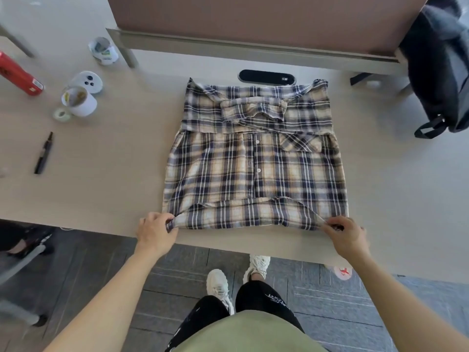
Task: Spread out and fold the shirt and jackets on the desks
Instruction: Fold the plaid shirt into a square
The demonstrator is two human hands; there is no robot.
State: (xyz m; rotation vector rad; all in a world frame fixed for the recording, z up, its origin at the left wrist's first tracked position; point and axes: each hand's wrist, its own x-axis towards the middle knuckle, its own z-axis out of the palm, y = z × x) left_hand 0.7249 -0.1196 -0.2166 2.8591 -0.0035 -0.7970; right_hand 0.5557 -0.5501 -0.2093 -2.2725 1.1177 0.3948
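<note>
A beige and navy plaid shirt [256,161] lies buttoned-side up on the light wooden desk [114,174], its sleeves folded across the chest below the collar. The hem nearest me is raised and turned slightly over. My left hand [156,233] pinches the hem's left corner at the desk's front edge. My right hand [346,233] pinches the hem's right corner. Both arms reach in from below.
On the desk's left are a black marker [43,153], a white cup [78,100], a tape roll [61,114], a red can [19,74] and a white round device [87,81]. A dark backpack [439,69] sits at the right. A brown partition [253,24] stands behind.
</note>
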